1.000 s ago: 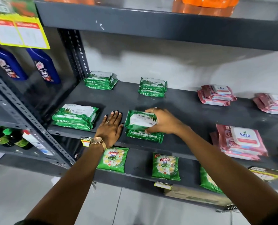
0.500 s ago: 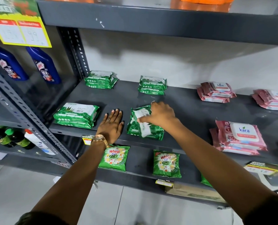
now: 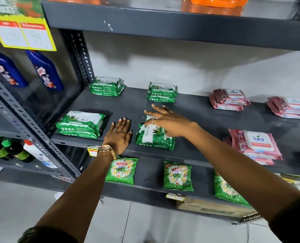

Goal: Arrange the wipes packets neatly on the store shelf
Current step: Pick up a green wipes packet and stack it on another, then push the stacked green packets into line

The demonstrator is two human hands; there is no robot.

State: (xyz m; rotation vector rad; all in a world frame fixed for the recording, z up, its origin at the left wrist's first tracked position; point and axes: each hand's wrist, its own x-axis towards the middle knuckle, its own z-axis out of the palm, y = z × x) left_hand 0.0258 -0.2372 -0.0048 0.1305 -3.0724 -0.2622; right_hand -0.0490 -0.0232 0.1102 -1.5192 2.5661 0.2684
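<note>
Right grip [image 3: 165,122] lies open, fingers spread, palm on the front green stack [image 3: 154,138], which sits askew near the shelf [image 3: 207,120] edge. Left grip [image 3: 119,135] rests flat and open beside it. A careless push could tip packets off. Labels: Origami, kara [image 3: 258,140], Wheel [image 3: 122,170]

A dark grey metal shelving unit [image 3: 207,116] stood against a plain white wall [image 3: 189,67], its perforated upright [image 3: 79,57] rising at the back left corner and an upper shelf [image 3: 163,27] casting a soft shadow on the wall below it. A second rack [image 3: 23,120] with a slotted angle post adjoined it on the left, carrying a yellow price sign [image 3: 23,32]. The floor [image 3: 14,207] below was pale grey tile, evenly lit.
</note>
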